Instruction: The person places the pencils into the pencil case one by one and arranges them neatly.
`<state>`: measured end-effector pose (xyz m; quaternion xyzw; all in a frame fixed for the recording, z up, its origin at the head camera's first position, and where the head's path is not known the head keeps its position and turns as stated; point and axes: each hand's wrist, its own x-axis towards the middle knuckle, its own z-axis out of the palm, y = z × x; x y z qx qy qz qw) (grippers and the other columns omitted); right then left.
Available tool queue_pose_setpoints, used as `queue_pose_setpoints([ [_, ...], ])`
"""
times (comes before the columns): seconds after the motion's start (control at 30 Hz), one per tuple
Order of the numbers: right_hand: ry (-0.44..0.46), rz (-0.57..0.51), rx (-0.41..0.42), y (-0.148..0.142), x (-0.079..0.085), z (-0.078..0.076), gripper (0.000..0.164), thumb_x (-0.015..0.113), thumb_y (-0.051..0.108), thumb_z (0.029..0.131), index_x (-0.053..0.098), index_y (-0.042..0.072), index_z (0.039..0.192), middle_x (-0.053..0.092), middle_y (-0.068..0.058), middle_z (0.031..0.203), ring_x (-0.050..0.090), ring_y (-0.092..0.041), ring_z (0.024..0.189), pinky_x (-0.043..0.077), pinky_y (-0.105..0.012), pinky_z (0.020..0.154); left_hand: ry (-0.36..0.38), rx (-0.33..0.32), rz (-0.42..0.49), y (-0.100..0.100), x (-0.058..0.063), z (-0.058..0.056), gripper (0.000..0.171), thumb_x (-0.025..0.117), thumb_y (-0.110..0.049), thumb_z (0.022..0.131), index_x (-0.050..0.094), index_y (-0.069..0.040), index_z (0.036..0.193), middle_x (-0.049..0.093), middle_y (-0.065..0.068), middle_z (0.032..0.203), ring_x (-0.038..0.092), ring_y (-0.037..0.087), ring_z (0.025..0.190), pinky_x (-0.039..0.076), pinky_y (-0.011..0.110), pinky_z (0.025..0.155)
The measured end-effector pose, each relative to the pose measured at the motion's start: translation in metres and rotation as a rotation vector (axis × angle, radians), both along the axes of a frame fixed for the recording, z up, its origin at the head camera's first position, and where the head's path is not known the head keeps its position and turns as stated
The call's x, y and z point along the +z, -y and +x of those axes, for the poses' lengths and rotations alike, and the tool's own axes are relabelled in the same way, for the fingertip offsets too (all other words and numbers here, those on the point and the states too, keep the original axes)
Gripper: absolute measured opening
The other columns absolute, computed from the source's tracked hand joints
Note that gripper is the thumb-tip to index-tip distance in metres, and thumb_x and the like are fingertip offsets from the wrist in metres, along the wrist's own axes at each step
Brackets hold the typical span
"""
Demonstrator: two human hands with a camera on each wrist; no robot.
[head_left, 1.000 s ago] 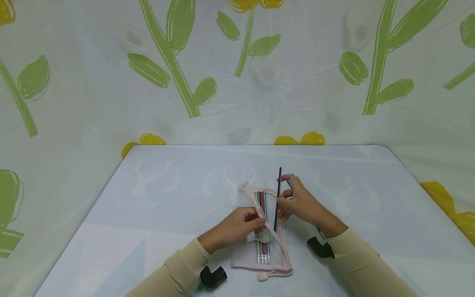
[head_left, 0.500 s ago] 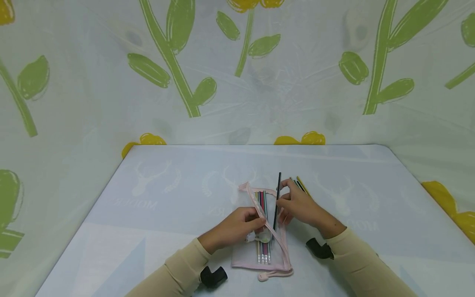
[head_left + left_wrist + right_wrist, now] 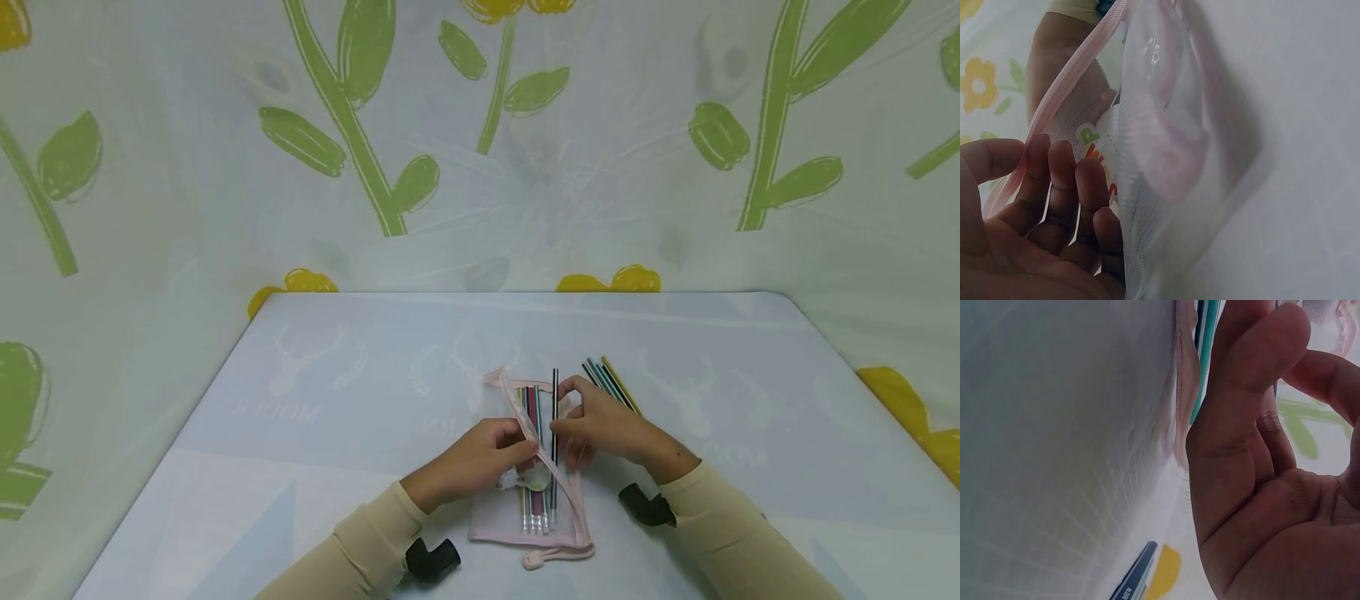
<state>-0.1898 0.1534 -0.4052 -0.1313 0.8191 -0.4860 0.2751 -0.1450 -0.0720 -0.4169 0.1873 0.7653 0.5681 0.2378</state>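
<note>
A: Where is the dark pencil (image 3: 555,392)?

B: It stands at the mouth of the pouch (image 3: 510,542), its upper end poking out past the far edge. Its lower part shows through the mesh, beside the other pencils (image 3: 532,504).

A: Which hand has it?

B: The right hand (image 3: 603,423). Thumb and fingertips pinch it partway along its length. The palm hides part of the grip from the wrist.

A: And the left hand (image 3: 487,458)?

B: It grasps the pouch. Thumb and forefinger nip the pink edge (image 3: 1063,81) and the other fingers bend in a row close to the mesh.

A: How does the pouch lie?

B: Flat on the table (image 3: 360,400), its edge lifted slantwise across the mesh at the left hand. A pink strap (image 3: 562,553) lies at its near right corner, and coloured letters (image 3: 1090,135) show on it near the left fingertips.

A: Anything outside it?

B: A few loose pencils (image 3: 611,382), teal, dark and yellow, lie side by side just beyond the right hand, which hides their near ends.

A: And farther out?

B: Pale sleeves (image 3: 735,525) cover both forearms, with a black fitting (image 3: 432,560) at each wrist. A flowered sheet (image 3: 600,208) hangs behind the table.
</note>
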Motion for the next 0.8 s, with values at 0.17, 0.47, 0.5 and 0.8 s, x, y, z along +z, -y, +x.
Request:
queue_pose_setpoints([
  [0.17, 0.006, 0.013, 0.019, 0.0, -0.001, 0.0, 0.051, 0.063, 0.017, 0.096, 0.031, 0.001, 0.133, 0.071, -0.008, 0.076, 0.068, -0.022, 0.058, 0.055, -0.035, 0.054, -0.002, 0.001, 0.001, 0.0, 0.0, 0.0, 0.03, 0.053, -0.025, 0.103, 0.067, -0.003, 0.118, 0.07, 0.008, 0.099, 0.06, 0.012, 0.089, 0.049, 0.025, 0.08],
  [0.47, 0.02, 0.064, 0.024, 0.001, -0.003, 0.0, 0.049, 0.065, 0.019, 0.095, 0.034, 0.005, 0.13, 0.069, -0.007, 0.076, 0.066, -0.02, 0.056, 0.051, -0.031, 0.054, -0.008, -0.002, -0.001, -0.001, 0.0, 0.0, 0.03, 0.053, -0.025, 0.103, 0.067, -0.003, 0.119, 0.07, 0.009, 0.1, 0.06, 0.011, 0.088, 0.049, 0.024, 0.08],
  [0.5, 0.013, 0.08, 0.024, 0.002, -0.003, 0.001, 0.049, 0.065, 0.02, 0.095, 0.034, 0.005, 0.13, 0.069, -0.007, 0.076, 0.065, -0.02, 0.055, 0.051, -0.031, 0.053, -0.006, 0.0, -0.001, -0.001, 0.0, 0.0, 0.03, 0.053, -0.025, 0.103, 0.067, -0.003, 0.118, 0.07, 0.009, 0.099, 0.06, 0.011, 0.088, 0.049, 0.024, 0.079],
  [0.8, -0.016, 0.212, 0.042, 0.013, -0.002, -0.001, 0.045, 0.067, 0.023, 0.093, 0.039, 0.007, 0.124, 0.066, -0.006, 0.069, 0.06, -0.016, 0.051, 0.047, -0.027, 0.046, -0.008, 0.009, -0.011, -0.001, -0.001, 0.001, 0.029, 0.053, -0.026, 0.103, 0.068, -0.003, 0.114, 0.068, 0.005, 0.096, 0.058, 0.009, 0.087, 0.048, 0.023, 0.079],
])
